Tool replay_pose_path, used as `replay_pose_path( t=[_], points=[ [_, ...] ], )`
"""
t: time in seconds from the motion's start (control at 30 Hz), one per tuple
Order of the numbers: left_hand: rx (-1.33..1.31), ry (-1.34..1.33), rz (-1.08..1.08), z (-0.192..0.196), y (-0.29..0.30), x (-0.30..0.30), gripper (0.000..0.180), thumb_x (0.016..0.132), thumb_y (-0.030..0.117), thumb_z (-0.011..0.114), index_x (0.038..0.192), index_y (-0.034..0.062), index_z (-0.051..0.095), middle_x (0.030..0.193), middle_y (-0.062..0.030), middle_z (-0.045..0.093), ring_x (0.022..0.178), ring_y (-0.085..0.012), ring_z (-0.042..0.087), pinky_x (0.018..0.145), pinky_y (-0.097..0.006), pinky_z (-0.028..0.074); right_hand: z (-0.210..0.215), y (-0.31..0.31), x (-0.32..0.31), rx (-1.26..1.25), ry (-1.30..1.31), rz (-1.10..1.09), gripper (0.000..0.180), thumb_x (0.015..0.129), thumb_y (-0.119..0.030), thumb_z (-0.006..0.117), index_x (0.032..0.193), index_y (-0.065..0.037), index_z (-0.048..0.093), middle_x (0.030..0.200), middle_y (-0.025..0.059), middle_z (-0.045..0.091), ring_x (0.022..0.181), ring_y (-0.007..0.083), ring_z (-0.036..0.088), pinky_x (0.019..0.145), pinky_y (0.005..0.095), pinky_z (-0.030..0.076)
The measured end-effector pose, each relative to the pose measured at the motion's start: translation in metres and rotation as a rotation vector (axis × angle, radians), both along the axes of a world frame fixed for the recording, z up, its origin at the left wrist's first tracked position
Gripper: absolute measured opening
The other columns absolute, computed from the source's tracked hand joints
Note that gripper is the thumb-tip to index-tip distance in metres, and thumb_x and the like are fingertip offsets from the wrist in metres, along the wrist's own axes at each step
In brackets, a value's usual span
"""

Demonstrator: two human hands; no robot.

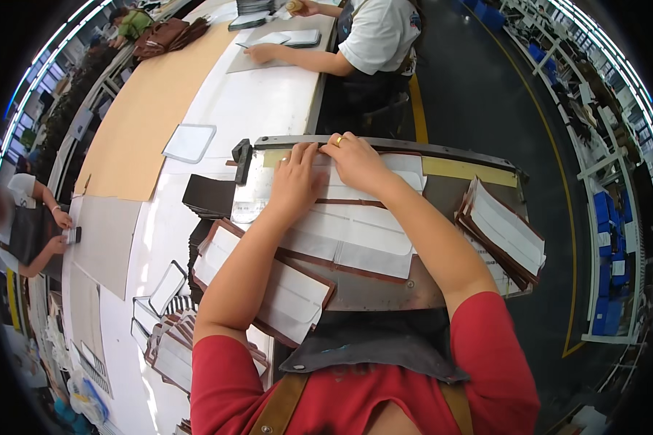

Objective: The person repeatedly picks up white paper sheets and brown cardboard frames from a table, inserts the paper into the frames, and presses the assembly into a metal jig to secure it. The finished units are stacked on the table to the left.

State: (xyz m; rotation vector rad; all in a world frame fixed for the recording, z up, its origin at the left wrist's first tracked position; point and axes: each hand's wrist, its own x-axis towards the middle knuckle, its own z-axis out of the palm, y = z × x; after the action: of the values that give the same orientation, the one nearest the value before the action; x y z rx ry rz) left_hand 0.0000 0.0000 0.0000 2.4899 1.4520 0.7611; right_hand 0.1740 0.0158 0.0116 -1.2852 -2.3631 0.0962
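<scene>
My left hand and my right hand are side by side at the far edge of a white-backed panel with brown edges. Their fingers are bent and pressed together on that edge, just short of a long metal bar; my fingertips are partly hidden. A second white-backed panel lies nearer to me on the metal plate. Beneath my left forearm is another brown-edged panel. To the right of the plate, a stack of brown-edged panels fans out.
A dark stack and more brown-edged pieces are on my left. The white table stretches away, carrying a tan sheet and a pale rounded panel. Co-workers' hands work beyond. Shelves with blue bins stand right.
</scene>
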Motion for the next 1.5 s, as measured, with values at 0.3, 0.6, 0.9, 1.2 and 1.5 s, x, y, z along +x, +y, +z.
replay_pose_path(
  t=[0.3, 0.6, 0.9, 1.2, 1.5],
  points=[
    [0.14, 0.203, 0.139, 0.004, -0.011, 0.006, 0.046, 0.086, 0.037, 0.056, 0.12, 0.0064, 0.057, 0.123, -0.0096, 0.053, 0.11, -0.0356, 0.052, 0.093, -0.043, 0.034, 0.02, -0.043, 0.098, 0.073, -0.33, -0.198, 0.011, 0.079, -0.006, 0.054, 0.087, -0.006, 0.061, 0.094, 0.0073, 0.06, 0.092, 0.0246, 0.059, 0.074, 0.0382, 0.051],
    [-0.031, 0.161, 0.114, 0.032, -0.017, 0.003, 0.037, 0.084, 0.03, 0.063, 0.111, 0.0053, 0.059, 0.119, -0.0136, 0.055, 0.11, -0.0363, 0.051, 0.093, -0.043, 0.036, 0.035, -0.073, 0.12, -0.461, -0.19, -0.566, 0.029, 0.081, -0.026, 0.057, 0.081, 0.002, 0.06, 0.083, 0.0183, 0.063, 0.083, 0.0366, 0.062, 0.073, 0.0461, 0.049],
    [-0.344, 0.392, -0.407, 0.06, -0.045, -0.021, 0.049, 0.08, 0.034, 0.069, 0.126, 0.0227, 0.055, 0.14, -0.001, 0.045, 0.129, -0.0291, 0.04, 0.105, -0.047, 0.032, 0.06, -0.143, 0.145, 0.082, 0.734, -0.612, 0.013, 0.088, -0.002, 0.056, 0.082, -0.005, 0.045, 0.07, 0.0039, 0.05, 0.06, 0.0049, 0.047, 0.05, 0.0227, 0.039],
    [-0.15, 0.463, -0.052, 0.031, -0.032, 0.003, 0.059, 0.089, 0.045, 0.054, 0.139, 0.0176, 0.041, 0.146, -0.0051, 0.038, 0.134, -0.0281, 0.035, 0.107, -0.043, 0.028, 0.042, -0.281, 0.297, 0.281, 0.838, -0.929, 0.008, 0.092, -0.002, 0.053, 0.087, -0.005, 0.047, 0.073, -0.005, 0.043, 0.063, 0.0033, 0.042, 0.056, 0.0191, 0.036],
    [-0.052, 0.353, 0.008, 0.014, -0.021, -0.002, 0.056, 0.088, 0.042, 0.055, 0.131, 0.0079, 0.045, 0.144, -0.0114, 0.039, 0.132, -0.0314, 0.037, 0.106, -0.045, 0.028, 0.037, -0.291, 0.278, 0.333, 0.456, -1.096, 0.006, 0.089, -0.005, 0.058, 0.086, -0.002, 0.053, 0.076, 0.003, 0.057, 0.066, 0.0084, 0.055, 0.062, 0.0239, 0.046]
  ],
)
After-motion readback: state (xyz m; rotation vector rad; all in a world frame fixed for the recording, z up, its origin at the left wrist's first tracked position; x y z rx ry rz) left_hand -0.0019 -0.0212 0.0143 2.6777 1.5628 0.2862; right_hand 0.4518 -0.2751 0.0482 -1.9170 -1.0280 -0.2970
